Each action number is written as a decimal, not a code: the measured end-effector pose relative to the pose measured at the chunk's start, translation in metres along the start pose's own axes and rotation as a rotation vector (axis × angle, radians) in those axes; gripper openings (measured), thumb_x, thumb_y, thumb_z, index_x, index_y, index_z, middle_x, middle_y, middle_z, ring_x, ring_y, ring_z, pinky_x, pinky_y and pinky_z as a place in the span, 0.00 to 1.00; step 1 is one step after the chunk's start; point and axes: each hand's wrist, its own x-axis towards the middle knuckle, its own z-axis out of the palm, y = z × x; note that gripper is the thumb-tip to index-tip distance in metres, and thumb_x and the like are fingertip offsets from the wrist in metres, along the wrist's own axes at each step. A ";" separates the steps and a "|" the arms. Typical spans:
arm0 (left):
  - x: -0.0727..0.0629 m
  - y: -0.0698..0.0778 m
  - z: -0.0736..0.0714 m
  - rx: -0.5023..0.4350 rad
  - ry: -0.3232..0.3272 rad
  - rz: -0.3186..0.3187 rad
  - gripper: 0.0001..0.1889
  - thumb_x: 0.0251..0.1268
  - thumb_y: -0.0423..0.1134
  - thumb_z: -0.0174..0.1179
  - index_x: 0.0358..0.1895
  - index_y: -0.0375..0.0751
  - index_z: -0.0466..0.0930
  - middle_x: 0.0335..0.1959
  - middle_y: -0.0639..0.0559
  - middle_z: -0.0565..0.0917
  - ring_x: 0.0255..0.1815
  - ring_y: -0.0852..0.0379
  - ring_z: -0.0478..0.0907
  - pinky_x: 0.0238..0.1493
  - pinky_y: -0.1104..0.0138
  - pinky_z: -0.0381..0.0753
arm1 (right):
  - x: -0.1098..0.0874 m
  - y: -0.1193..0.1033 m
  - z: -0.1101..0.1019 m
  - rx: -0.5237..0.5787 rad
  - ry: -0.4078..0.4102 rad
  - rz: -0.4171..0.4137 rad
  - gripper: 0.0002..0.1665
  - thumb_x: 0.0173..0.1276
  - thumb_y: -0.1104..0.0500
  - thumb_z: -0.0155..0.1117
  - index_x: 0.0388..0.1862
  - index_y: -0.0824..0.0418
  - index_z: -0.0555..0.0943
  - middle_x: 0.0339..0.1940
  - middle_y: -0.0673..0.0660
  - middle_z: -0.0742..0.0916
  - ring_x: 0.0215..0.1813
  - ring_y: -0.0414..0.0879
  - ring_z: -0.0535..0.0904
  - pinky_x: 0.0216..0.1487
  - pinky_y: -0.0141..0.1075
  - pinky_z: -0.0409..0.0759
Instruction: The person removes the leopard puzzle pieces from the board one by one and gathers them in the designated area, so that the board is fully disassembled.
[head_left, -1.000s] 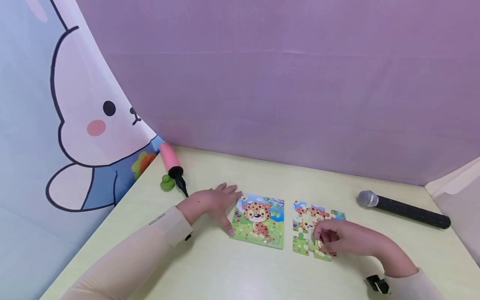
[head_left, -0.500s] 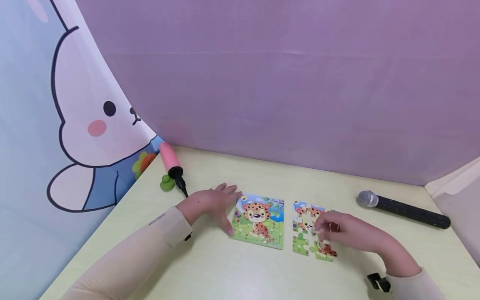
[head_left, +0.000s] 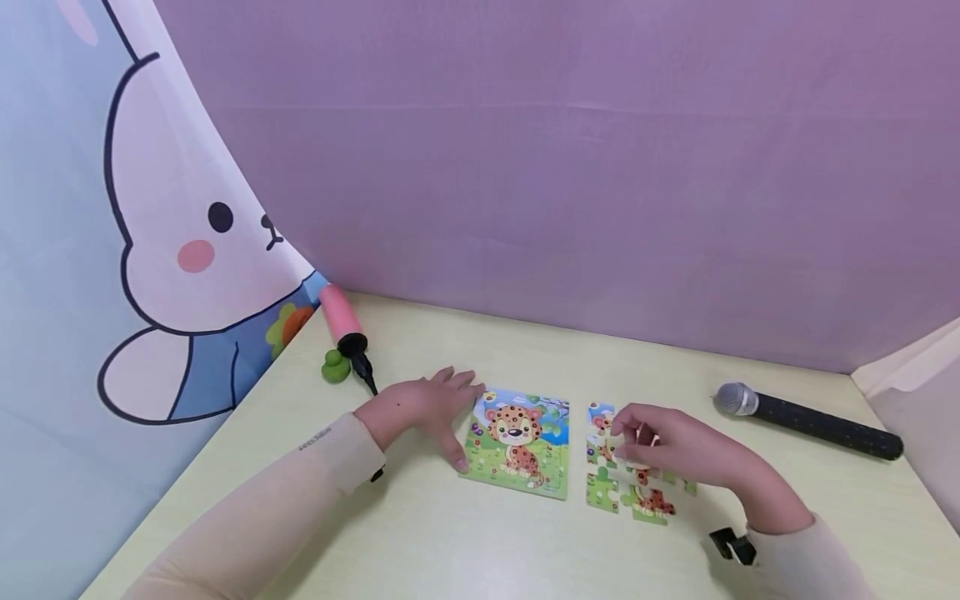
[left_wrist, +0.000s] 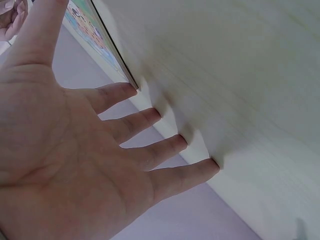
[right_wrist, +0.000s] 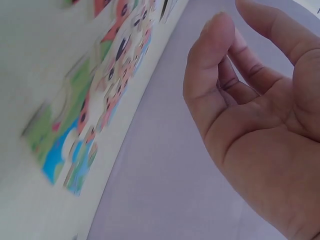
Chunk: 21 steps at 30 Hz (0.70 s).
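Note:
My left hand (head_left: 433,414) lies with its fingers spread on the table at the left edge of a square leopard picture board (head_left: 525,450). The thumb touches the board's lower left edge, and in the left wrist view the fingertips (left_wrist: 214,162) rest on the table. My right hand (head_left: 671,442) hovers over leopard jigsaw pieces (head_left: 602,490) to the right of the board. Its fingers are loosely bent; in the right wrist view the thumb and index finger (right_wrist: 217,35) stand apart with nothing visible between them. The hand hides several pieces in the head view.
A black microphone (head_left: 817,425) with a silver head lies at the right. At the far left are a pink hand pump (head_left: 341,314) with a black nozzle and a small green toy (head_left: 335,367). A purple cloth (head_left: 525,183) hangs along the table's back edge.
My right hand has moved up and left over the pieces, uncovering those at the lower right. One lower piece has shifted slightly right. The left hand and the board have stayed in place.

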 end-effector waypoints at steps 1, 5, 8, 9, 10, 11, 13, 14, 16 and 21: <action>0.000 0.000 0.000 -0.001 -0.001 -0.001 0.72 0.43 0.71 0.82 0.89 0.53 0.48 0.92 0.47 0.45 0.92 0.33 0.40 0.86 0.33 0.55 | 0.003 -0.001 0.001 0.006 -0.004 0.008 0.15 0.80 0.53 0.67 0.57 0.60 0.80 0.37 0.53 0.85 0.35 0.43 0.81 0.33 0.34 0.84; -0.001 0.000 0.000 0.000 0.000 0.003 0.72 0.43 0.71 0.82 0.89 0.52 0.48 0.92 0.47 0.45 0.92 0.33 0.40 0.86 0.33 0.55 | 0.013 -0.005 0.004 0.018 -0.010 0.024 0.18 0.79 0.51 0.68 0.58 0.60 0.79 0.39 0.54 0.86 0.36 0.48 0.83 0.34 0.36 0.86; -0.001 0.000 0.000 0.006 0.002 0.008 0.72 0.43 0.71 0.82 0.89 0.52 0.48 0.92 0.46 0.45 0.92 0.32 0.41 0.85 0.32 0.56 | 0.022 -0.010 0.006 0.040 -0.014 0.032 0.19 0.78 0.51 0.69 0.58 0.60 0.78 0.41 0.55 0.86 0.38 0.48 0.82 0.33 0.37 0.86; -0.001 0.000 -0.001 0.007 0.003 0.009 0.72 0.43 0.71 0.82 0.89 0.52 0.49 0.92 0.46 0.45 0.92 0.32 0.41 0.85 0.32 0.56 | 0.025 -0.012 0.007 0.045 -0.015 0.033 0.20 0.77 0.51 0.70 0.58 0.61 0.78 0.41 0.55 0.86 0.38 0.48 0.82 0.34 0.36 0.85; -0.001 0.000 -0.001 0.008 0.004 0.011 0.72 0.42 0.71 0.82 0.89 0.51 0.49 0.92 0.46 0.45 0.92 0.32 0.41 0.85 0.32 0.56 | 0.028 -0.014 0.008 0.048 -0.015 0.031 0.21 0.77 0.51 0.71 0.59 0.61 0.78 0.43 0.56 0.86 0.40 0.47 0.82 0.35 0.35 0.85; -0.002 0.000 -0.001 0.008 0.004 0.012 0.72 0.42 0.71 0.82 0.89 0.51 0.49 0.92 0.46 0.45 0.91 0.32 0.41 0.85 0.32 0.57 | 0.032 -0.015 0.010 0.051 -0.014 0.027 0.22 0.76 0.51 0.72 0.59 0.61 0.77 0.44 0.57 0.85 0.42 0.47 0.82 0.35 0.35 0.85; -0.002 0.000 0.000 0.008 0.004 0.014 0.72 0.42 0.71 0.82 0.89 0.51 0.49 0.92 0.46 0.45 0.91 0.32 0.41 0.85 0.32 0.57 | 0.037 -0.018 0.013 0.061 -0.019 0.022 0.25 0.74 0.51 0.74 0.61 0.62 0.77 0.47 0.59 0.84 0.44 0.47 0.83 0.37 0.34 0.86; -0.002 0.000 0.000 0.007 0.002 0.014 0.72 0.42 0.71 0.82 0.89 0.51 0.49 0.92 0.45 0.45 0.91 0.32 0.41 0.85 0.32 0.57 | 0.040 -0.019 0.014 0.061 -0.021 0.015 0.28 0.73 0.51 0.74 0.63 0.62 0.76 0.49 0.60 0.84 0.46 0.48 0.84 0.39 0.34 0.87; -0.002 0.001 0.000 0.004 0.002 0.014 0.72 0.42 0.71 0.82 0.89 0.51 0.49 0.92 0.45 0.45 0.91 0.31 0.41 0.85 0.32 0.57 | 0.045 -0.021 0.018 0.067 -0.028 0.007 0.31 0.72 0.52 0.76 0.66 0.64 0.75 0.52 0.62 0.83 0.48 0.49 0.84 0.41 0.34 0.87; -0.001 0.000 0.000 0.000 0.006 0.011 0.72 0.42 0.71 0.82 0.89 0.52 0.49 0.92 0.46 0.46 0.91 0.32 0.41 0.85 0.31 0.56 | 0.056 -0.025 0.026 0.086 -0.053 -0.007 0.34 0.70 0.53 0.77 0.68 0.65 0.74 0.56 0.63 0.83 0.52 0.50 0.84 0.49 0.33 0.88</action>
